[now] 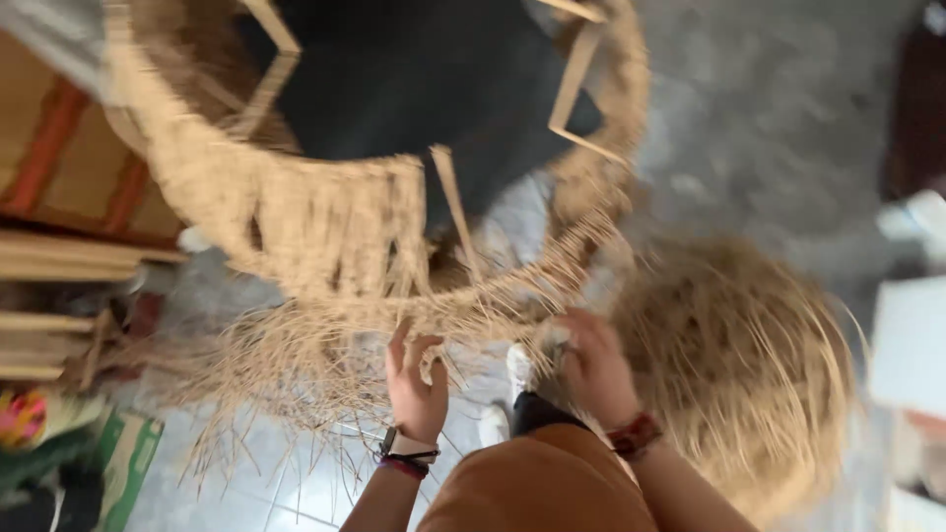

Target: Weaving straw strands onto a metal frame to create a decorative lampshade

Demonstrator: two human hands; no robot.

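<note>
A large round woven straw frame (pixel 335 217) with wooden slats hangs in front of me, its rim fringed with loose straw ends. My left hand (pixel 416 379) reaches up with fingers curled on straw strands at the lower rim. My right hand (pixel 591 365) grips a bunch of straw at the rim just to the right. Both wrists wear bands. The picture is blurred by motion.
A big pile of loose straw (pixel 739 365) lies on the grey floor at the right. Wooden boards (pixel 59 256) and coloured items are stacked at the left. My knee in orange cloth (pixel 537 488) is at the bottom. White objects (pixel 912 335) stand at the right edge.
</note>
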